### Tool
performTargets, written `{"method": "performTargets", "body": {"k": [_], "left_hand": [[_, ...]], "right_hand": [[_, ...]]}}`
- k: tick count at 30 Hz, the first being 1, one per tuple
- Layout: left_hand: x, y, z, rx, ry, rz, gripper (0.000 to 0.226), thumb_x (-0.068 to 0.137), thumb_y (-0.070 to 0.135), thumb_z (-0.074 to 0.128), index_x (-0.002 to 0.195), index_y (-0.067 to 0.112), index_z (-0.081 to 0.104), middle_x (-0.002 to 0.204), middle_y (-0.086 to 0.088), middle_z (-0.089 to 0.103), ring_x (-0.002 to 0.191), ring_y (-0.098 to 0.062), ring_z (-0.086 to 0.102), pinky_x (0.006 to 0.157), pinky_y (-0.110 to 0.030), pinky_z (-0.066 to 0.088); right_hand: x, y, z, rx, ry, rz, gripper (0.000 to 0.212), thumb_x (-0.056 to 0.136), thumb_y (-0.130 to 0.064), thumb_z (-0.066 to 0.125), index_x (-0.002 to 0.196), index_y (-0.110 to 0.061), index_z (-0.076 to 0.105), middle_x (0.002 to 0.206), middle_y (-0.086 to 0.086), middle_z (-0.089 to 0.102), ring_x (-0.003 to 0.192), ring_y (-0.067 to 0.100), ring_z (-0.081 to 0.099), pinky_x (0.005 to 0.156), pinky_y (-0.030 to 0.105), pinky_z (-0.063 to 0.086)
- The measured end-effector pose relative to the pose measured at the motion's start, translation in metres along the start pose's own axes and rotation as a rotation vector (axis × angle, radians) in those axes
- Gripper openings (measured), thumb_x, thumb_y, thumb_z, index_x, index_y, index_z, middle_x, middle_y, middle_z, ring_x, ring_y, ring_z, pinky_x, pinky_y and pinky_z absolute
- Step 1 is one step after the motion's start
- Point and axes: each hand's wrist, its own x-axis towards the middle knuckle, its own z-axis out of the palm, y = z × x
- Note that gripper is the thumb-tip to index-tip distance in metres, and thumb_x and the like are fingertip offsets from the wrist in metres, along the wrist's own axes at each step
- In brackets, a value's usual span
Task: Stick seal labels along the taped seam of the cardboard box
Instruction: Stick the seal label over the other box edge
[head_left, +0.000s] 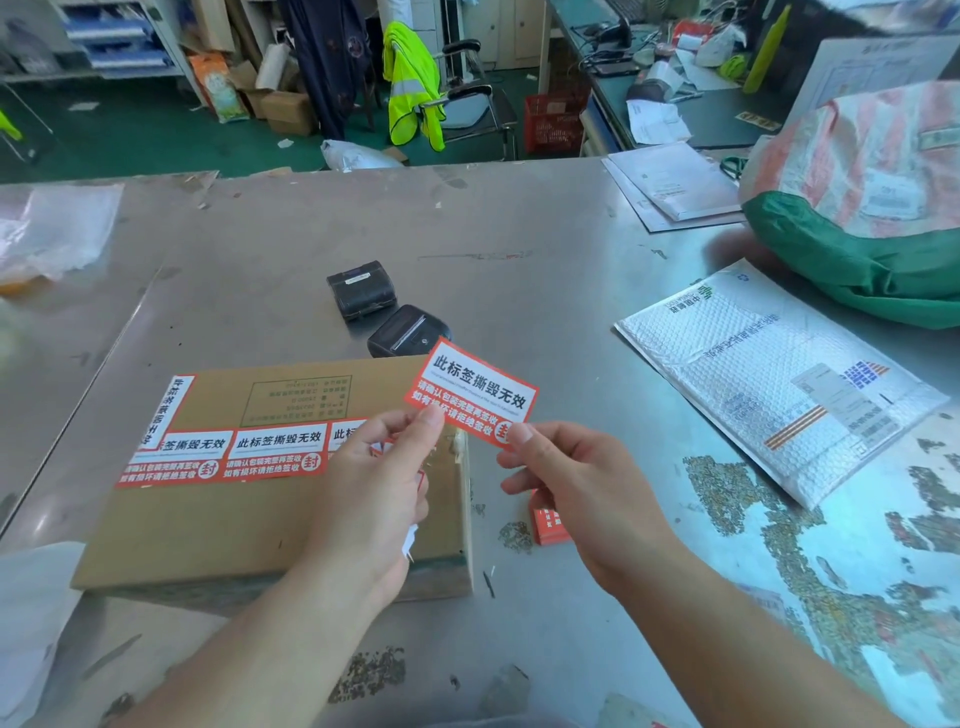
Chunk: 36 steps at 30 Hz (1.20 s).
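Note:
A flat cardboard box (218, 525) lies on the metal table in front of me. Red and white seal labels (275, 452) run in a row across its top, and one more (166, 410) folds over the left end. A loose seal label (475, 392) is held in the air above the box's right end. My left hand (379, 488) pinches its lower left edge, with a white scrap of paper showing under the palm. My right hand (566, 478) pinches its lower right corner. A small red stack of labels (548, 522) lies on the table under my right hand.
Two black handheld printers (384, 312) sit just beyond the box. A white bubble mailer (774, 384) lies to the right, with a large red-striped and green sack (862, 208) behind it. Papers (675, 182) lie at the back right, clear plastic bags (52, 228) at the left.

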Motion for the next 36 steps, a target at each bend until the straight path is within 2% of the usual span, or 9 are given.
{"method": "performTargets", "body": {"k": [6,10,13,15,20,26,29,33,36], "left_hand": [[-0.002,-0.002,-0.005,0.042,-0.001,0.045,0.018,0.079,0.037,0.073,0.076,0.019,0.07,0.065,-0.003,0.036,0.04,-0.008,0.026,0.04,-0.019,0.019],[-0.004,-0.002,-0.012,0.136,0.018,0.073,0.046,0.065,0.059,0.072,0.086,0.018,0.071,0.051,0.013,0.043,0.045,-0.009,0.03,0.044,-0.021,0.024],[-0.004,0.001,-0.023,0.21,-0.001,0.055,0.046,0.068,0.063,0.07,0.092,0.025,0.073,0.055,0.015,0.046,0.046,-0.005,0.037,0.043,-0.02,0.029],[-0.007,0.004,-0.027,0.289,-0.076,0.029,0.036,0.074,0.06,0.07,0.084,0.025,0.075,0.056,0.013,0.046,0.043,-0.004,0.035,0.042,-0.018,0.027],[-0.021,-0.002,-0.024,0.386,-0.108,-0.023,0.013,0.087,0.018,0.069,0.074,0.015,0.068,0.04,0.02,0.048,0.034,0.001,0.039,0.036,-0.007,0.027],[-0.032,-0.013,-0.006,0.301,0.087,-0.095,0.013,0.084,0.021,0.071,0.077,0.01,0.07,0.039,0.016,0.043,0.036,-0.003,0.033,0.038,-0.012,0.025],[-0.04,-0.015,0.011,0.196,0.175,-0.157,0.014,0.083,0.021,0.072,0.075,0.011,0.069,0.038,0.015,0.041,0.034,-0.004,0.03,0.036,-0.012,0.024],[-0.05,-0.022,0.039,0.095,0.271,-0.197,0.02,0.084,0.02,0.071,0.067,0.012,0.064,0.037,0.012,0.035,0.032,-0.007,0.026,0.034,-0.015,0.024],[-0.049,-0.026,0.056,0.163,0.338,-0.118,0.02,0.085,0.018,0.069,0.068,0.009,0.064,0.041,0.012,0.043,0.036,-0.008,0.031,0.034,-0.012,0.029]], "right_hand": [[0.006,-0.006,-0.002,-0.085,0.05,-0.13,0.02,0.095,-0.022,0.064,0.078,-0.015,0.071,0.072,-0.003,0.075,0.066,0.012,0.067,0.065,0.031,0.048],[0.021,-0.008,-0.009,-0.145,0.012,-0.231,0.021,0.098,-0.016,0.058,0.081,-0.01,0.068,0.067,-0.007,0.07,0.065,0.011,0.063,0.064,0.03,0.047],[0.039,-0.01,-0.022,-0.186,-0.11,-0.22,0.023,0.099,-0.015,0.057,0.078,-0.013,0.066,0.069,-0.007,0.067,0.068,0.013,0.063,0.068,0.035,0.046],[0.05,-0.011,-0.031,-0.257,-0.256,-0.206,0.023,0.096,-0.02,0.058,0.074,-0.018,0.065,0.07,-0.005,0.067,0.07,0.014,0.062,0.07,0.036,0.046],[0.068,-0.016,-0.038,-0.437,-0.438,-0.213,0.025,0.085,-0.031,0.058,0.079,-0.007,0.064,0.07,0.001,0.067,0.072,0.015,0.061,0.073,0.042,0.045],[0.09,-0.018,-0.033,-0.554,-0.49,-0.234,0.027,0.093,-0.035,0.066,0.081,-0.011,0.07,0.077,0.01,0.073,0.07,0.019,0.059,0.075,0.054,0.052],[0.106,-0.016,-0.027,-0.615,-0.521,-0.258,0.027,0.093,-0.036,0.066,0.082,-0.012,0.069,0.076,0.007,0.073,0.068,0.019,0.057,0.068,0.048,0.051],[0.124,-0.02,-0.021,-0.675,-0.618,-0.299,0.036,0.09,-0.043,0.066,0.082,-0.008,0.068,0.067,-0.007,0.068,0.056,0.003,0.051,0.054,0.017,0.038],[0.137,-0.022,-0.022,-0.697,-0.681,-0.303,0.04,0.085,-0.053,0.064,0.078,-0.014,0.068,0.07,-0.009,0.072,0.062,0.004,0.058,0.058,0.021,0.042]]}}
